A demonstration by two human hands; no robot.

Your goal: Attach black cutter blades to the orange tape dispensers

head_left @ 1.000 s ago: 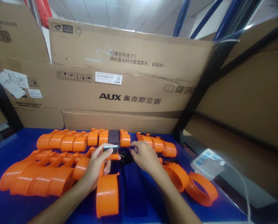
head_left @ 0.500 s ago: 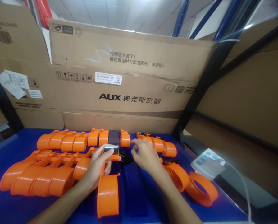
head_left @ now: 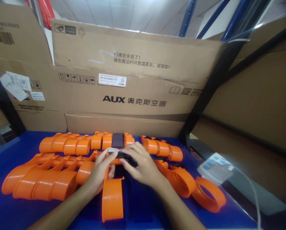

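Holder [head_left: 112,199] being gripped by left hand [head_left: 97,175], long axis running bodyward; black part [head_left: 130,159] being held at holder's far end by right hand [head_left: 144,166].

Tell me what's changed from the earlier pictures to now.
The right hand has moved left to the held dispenser and now grips a black piece by its upper end. The left hand still holds that dispenser; the other dispensers and the carton stayed put.
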